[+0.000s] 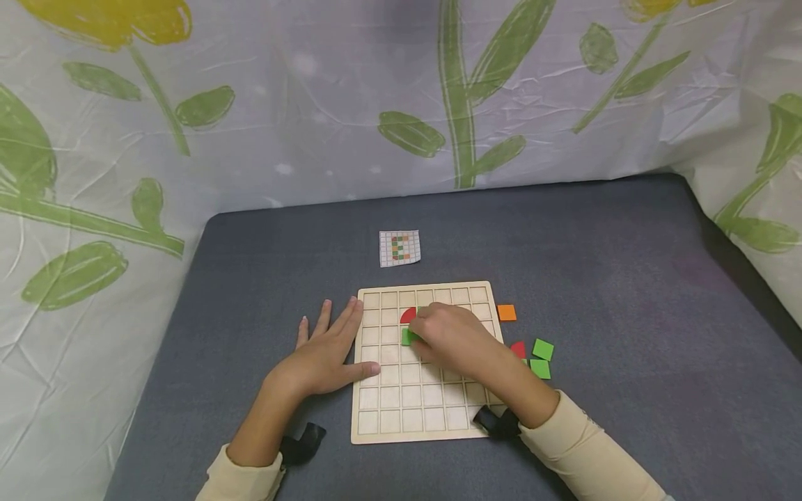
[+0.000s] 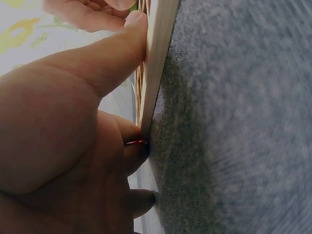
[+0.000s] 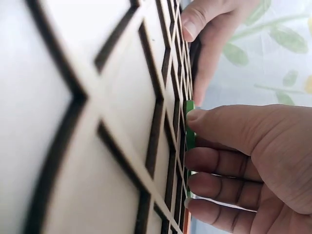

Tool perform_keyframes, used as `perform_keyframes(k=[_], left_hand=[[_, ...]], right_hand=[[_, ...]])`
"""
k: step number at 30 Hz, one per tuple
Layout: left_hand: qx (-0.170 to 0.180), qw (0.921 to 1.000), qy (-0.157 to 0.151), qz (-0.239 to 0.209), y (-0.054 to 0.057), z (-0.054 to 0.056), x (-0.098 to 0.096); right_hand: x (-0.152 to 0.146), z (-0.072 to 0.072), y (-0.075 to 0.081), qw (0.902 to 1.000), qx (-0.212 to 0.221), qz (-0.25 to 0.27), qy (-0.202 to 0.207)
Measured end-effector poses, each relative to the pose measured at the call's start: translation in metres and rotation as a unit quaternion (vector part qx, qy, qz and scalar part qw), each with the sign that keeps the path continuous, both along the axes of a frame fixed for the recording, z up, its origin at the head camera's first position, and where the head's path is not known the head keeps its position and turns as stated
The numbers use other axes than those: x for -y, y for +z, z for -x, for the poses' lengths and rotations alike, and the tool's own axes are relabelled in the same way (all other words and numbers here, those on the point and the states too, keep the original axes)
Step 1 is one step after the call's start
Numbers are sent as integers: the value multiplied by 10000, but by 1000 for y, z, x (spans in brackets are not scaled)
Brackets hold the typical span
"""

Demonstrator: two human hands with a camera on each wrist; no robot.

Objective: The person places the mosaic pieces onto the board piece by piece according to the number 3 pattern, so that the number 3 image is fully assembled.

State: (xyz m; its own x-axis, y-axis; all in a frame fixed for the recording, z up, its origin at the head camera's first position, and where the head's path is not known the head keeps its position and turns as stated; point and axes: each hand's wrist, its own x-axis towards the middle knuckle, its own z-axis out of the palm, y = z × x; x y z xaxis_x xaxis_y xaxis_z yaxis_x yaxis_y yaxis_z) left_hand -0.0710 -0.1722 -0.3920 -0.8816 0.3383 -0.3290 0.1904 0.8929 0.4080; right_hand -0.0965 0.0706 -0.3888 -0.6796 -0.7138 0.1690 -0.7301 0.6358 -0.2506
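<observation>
A wooden grid board (image 1: pixel 379 419) lies on the dark table. My left hand (image 1: pixel 322 358) rests along its left edge with the fingers spread and the thumb on the board. Over the upper middle of the grid, my right hand (image 1: pixel 460 341) has curled fingers and pinches a green square tile (image 1: pixel 406 337) at one cell. In the right wrist view the thumb meets the edge of that green tile (image 3: pixel 190 129). Directly above it in the grid is a red quarter-circle tile (image 1: pixel 408 316). A sliver of green shows beside the red one; the right hand hides the cells around there.
Right of the board lie an orange square (image 1: pixel 506 312), a red piece (image 1: pixel 518 349) and several green squares (image 1: pixel 543 349), partly behind the right forearm. A small card with a coloured grid pattern (image 1: pixel 399 249) sits beyond the board. A flowered curtain (image 1: pixel 301 139) borders the table.
</observation>
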Motion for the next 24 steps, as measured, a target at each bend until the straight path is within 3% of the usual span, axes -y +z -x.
perform_keyframes(k=[12,24], left_hand=[[23,10000,13,87,0,0,-1],[21,10000,9,63,2,0,-1]], right_hand=[[-1,3,-4,9986,-399,346,12],[1,1,-3,9986,-308,412,-95]])
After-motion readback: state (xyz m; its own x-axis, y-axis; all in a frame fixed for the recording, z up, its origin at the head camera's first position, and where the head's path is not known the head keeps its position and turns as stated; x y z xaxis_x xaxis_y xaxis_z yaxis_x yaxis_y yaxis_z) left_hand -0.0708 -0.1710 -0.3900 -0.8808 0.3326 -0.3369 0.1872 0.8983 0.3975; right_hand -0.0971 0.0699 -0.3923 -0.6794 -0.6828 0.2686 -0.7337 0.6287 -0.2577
